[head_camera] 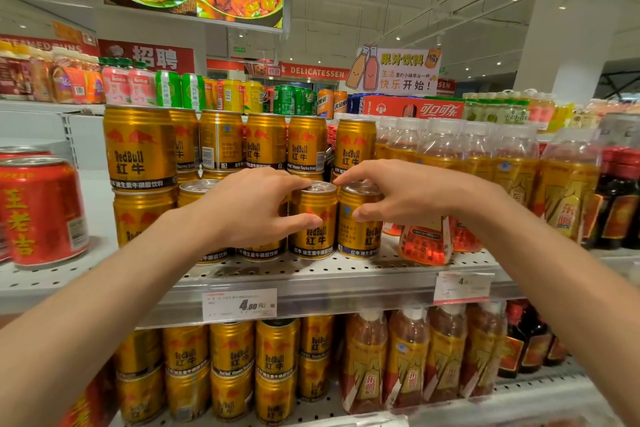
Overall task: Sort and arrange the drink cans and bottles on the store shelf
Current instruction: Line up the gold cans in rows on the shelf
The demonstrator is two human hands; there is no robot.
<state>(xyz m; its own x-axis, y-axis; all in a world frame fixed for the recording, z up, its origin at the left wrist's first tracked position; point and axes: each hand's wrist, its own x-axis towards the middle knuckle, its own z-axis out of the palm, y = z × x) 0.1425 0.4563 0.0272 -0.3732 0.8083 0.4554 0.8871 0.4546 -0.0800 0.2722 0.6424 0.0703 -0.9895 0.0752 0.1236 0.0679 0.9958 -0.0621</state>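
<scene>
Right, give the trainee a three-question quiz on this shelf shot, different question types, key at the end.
1. True or false: each hand holds its own gold can on the perforated shelf.
2. Multiple choice: what stands directly right of the can in the right hand? A) red cans B) plastic bottles of orange drink C) green cans
3. Fill in: the printed tag below the left hand reads ____ yuan.

Key
1. True: the left grip is on the left gold can, the right grip on the right gold can.
2. B, the orange-drink bottles.
3. 4.80, on the price tag.
</scene>
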